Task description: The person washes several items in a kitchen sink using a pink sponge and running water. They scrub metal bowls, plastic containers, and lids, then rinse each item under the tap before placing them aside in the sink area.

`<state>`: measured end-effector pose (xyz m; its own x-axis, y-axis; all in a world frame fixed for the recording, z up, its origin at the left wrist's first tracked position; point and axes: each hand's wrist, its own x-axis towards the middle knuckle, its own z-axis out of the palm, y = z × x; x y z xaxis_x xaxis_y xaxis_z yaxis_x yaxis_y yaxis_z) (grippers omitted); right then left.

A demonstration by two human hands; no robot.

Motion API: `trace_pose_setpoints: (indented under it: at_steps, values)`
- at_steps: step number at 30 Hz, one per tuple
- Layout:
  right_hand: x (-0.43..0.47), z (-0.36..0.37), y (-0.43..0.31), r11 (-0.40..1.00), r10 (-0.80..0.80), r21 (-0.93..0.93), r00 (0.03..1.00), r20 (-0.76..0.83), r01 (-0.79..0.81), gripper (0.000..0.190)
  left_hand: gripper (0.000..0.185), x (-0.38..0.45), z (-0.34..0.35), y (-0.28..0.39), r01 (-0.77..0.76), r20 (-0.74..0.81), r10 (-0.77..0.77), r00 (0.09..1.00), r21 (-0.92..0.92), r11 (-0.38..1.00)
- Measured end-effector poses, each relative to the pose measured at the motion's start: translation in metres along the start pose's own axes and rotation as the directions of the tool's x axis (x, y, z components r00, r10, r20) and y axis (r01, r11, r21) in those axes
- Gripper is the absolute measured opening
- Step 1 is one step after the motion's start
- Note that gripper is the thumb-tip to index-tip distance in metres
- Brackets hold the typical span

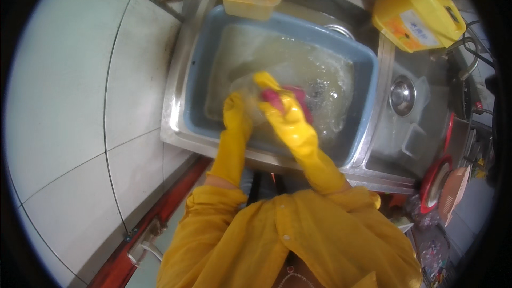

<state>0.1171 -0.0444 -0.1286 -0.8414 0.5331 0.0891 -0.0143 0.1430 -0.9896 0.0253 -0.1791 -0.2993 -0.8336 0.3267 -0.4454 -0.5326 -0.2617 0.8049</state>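
Both hands wear yellow rubber gloves and are over a blue plastic basin (366,100) of cloudy, sudsy water (280,58). My right hand (286,108) grips a magenta cloth (301,98), whose folds show on both sides of the fingers. My left hand (235,110) is closed at the near edge of a translucent item (254,98), apparently a plastic container. Motion blur hides its outline and the exact grip. The two hands are close together, with the translucent item between them.
Stacked yellowish plastic tubs (252,2) stand at the basin's far rim. A yellow jug (418,16) with a label stands at the upper right. The right-hand sink holds a metal bowl (403,95) and a clear plastic container (414,140). A tiled wall (132,88) borders the left side.
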Motion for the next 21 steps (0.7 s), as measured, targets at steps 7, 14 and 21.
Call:
trace_pose_setpoints:
  at_steps: [7, 14, 21]
  values:
    - [0.052, 0.046, 0.095, 0.857, -0.164, -0.466, 0.974, 0.154, 0.218, 0.044, 0.033, 0.006, 0.005, -0.002, -0.303, 0.145, 0.269, 0.952, 0.567, 0.766]
    - [0.082, -0.058, 0.138, 0.551, 0.297, -0.778, 0.942, -0.155, -0.301, 0.045, 0.033, -0.005, 0.012, 0.011, -0.095, -0.023, 0.1, 0.995, 0.162, 0.982]
    - [0.038, -0.076, 0.107, 0.647, 0.405, -0.59, 0.873, -0.271, -0.483, 0.044, 0.034, -0.007, 0.01, 0.002, -0.152, -0.045, 0.157, 0.987, 0.108, 0.983]
